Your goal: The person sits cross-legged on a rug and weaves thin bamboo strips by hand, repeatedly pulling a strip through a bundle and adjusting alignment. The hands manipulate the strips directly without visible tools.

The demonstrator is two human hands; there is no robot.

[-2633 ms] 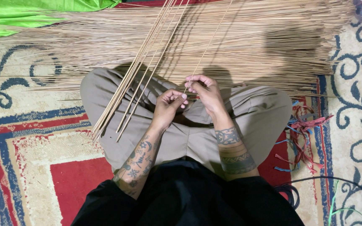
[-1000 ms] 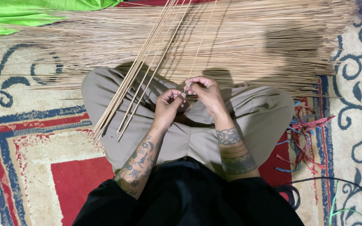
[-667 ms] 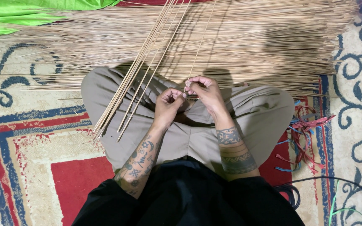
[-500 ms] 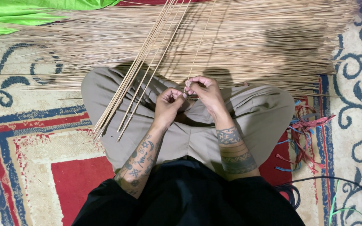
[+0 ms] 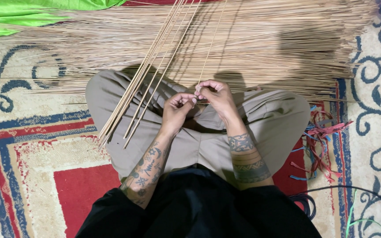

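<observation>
Straw-coloured thin stick (image 5: 211, 42) is pinched by right hand (image 5: 212, 94) and left hand (image 5: 177, 108) | grip unchanged from before | stick bundle (image 5: 148, 72) left of grip untouched

Both hands were up close together over the lap, fingertips nearly meeting. The left hand (image 5: 177, 110) had its fingers curled in, pinching toward the right. The right hand (image 5: 214, 94) sat a bit farther out, fingers bent and pinched too. Both tattooed forearms angled inward, elbows tucked near the body.
</observation>
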